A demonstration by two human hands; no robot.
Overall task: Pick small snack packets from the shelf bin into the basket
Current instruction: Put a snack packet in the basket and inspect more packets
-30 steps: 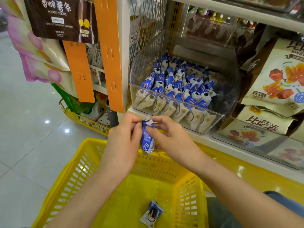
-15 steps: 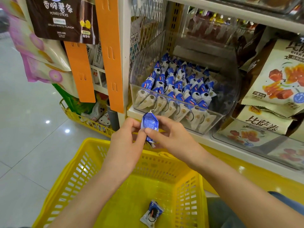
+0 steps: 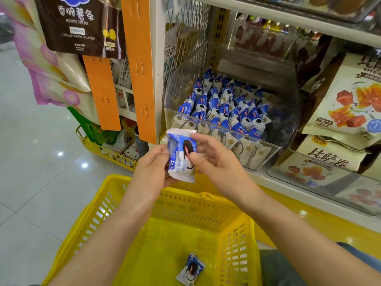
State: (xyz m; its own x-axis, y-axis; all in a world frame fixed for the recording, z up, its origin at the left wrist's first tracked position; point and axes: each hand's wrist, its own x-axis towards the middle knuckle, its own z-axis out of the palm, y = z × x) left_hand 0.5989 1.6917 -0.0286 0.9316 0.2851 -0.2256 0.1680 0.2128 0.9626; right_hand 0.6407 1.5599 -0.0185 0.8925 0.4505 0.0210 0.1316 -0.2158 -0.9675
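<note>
A blue-and-white snack packet [image 3: 179,156] with a dark cookie picture is held upright between both hands, its printed face toward me, above the far rim of the yellow basket [image 3: 144,205]. My left hand [image 3: 151,169] pinches its left edge and my right hand [image 3: 214,159] grips its right side with thumb and fingers. Behind it, on the shelf, a clear plastic bin [image 3: 288,124] holds several rows of the same packets [image 3: 226,108]. One packet [image 3: 190,269] lies on the basket floor.
An orange strip [image 3: 140,69] runs down the shelf post left of the bin. Larger snack bags [image 3: 350,96] fill the shelf to the right. A potato-stick bag [image 3: 80,25] hangs at upper left. A low yellow rack [image 3: 107,153] stands on the tiled floor.
The packet has been lifted a little and turned in both hands, from edge-on to its printed face toward me. The basket and bin have not moved.
</note>
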